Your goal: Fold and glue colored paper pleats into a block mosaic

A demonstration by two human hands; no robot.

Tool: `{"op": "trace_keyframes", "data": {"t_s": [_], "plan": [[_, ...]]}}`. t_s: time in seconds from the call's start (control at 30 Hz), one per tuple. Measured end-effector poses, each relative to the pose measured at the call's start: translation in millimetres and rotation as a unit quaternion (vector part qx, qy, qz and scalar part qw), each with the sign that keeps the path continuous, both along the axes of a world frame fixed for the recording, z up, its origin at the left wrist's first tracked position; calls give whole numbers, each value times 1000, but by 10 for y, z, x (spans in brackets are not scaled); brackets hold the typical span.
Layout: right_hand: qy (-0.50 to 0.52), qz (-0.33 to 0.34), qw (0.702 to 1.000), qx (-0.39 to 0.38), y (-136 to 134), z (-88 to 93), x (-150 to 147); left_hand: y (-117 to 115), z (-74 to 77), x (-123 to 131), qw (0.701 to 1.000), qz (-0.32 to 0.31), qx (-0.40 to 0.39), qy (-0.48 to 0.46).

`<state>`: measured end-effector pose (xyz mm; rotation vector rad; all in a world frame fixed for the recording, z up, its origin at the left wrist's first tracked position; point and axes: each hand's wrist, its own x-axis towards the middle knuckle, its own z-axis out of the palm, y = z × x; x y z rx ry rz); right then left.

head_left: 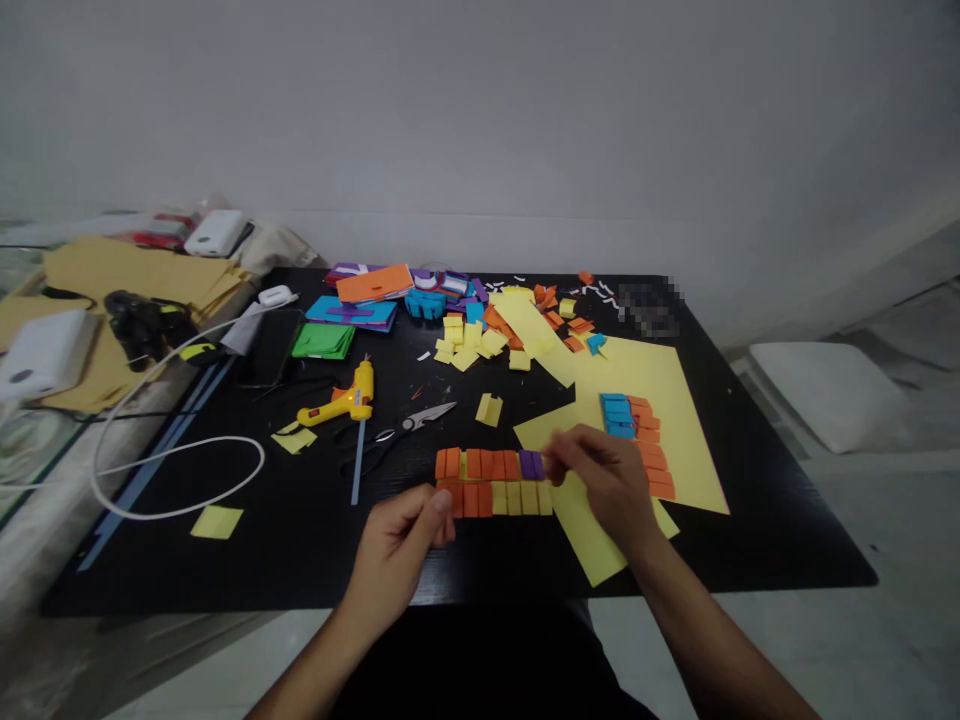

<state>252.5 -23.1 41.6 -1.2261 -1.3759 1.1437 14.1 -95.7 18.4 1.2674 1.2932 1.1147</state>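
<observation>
Two rows of small folded paper pieces lie in front of me on the black table. The upper row has orange folded pieces and purple folded pieces at its right end. The lower row runs from orange to yellow folded pieces. At the lower row's left end is my left hand, its fingers curled and closed, partly covering that end. My right hand is closed beside the purple pieces, above a yellow sheet. Its fingertips are blurred. What either hand holds, if anything, is hidden.
Open scissors, a yellow glue gun and a white cable lie to the left. Loose yellow papers and coloured stacks sit at the back. Blue and orange folded pieces rest on a yellow sheet at right.
</observation>
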Motion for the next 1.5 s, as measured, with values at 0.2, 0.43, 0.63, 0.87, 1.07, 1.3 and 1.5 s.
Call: {"op": "trace_keyframes", "data": {"t_s": [0.2, 0.43, 0.63, 0.87, 1.07, 1.3, 1.5], "plan": [[-195, -72, 974, 88, 140, -180, 339, 197, -145, 3, 948, -29, 179, 263], [-377, 136, 887, 230, -203, -536, -30, 266, -498, 196, 832, -120, 251, 481], [-463, 181, 839, 222, -377, -815, -208, 212, -608, 232, 805, -120, 219, 539], [-444, 190, 849, 213, -367, -792, -198, 210, -593, 246, 807, -128, 203, 539], [-389, 203, 879, 185, -246, -621, -21, 258, -451, 111, 869, -144, 164, 444], [-396, 196, 890, 115, -70, -433, 84, 384, -301, -109, 920, -77, 106, 368], [-354, 228, 897, 133, -76, -249, -32, 389, -178, -185, 951, -116, 79, 276]]}}
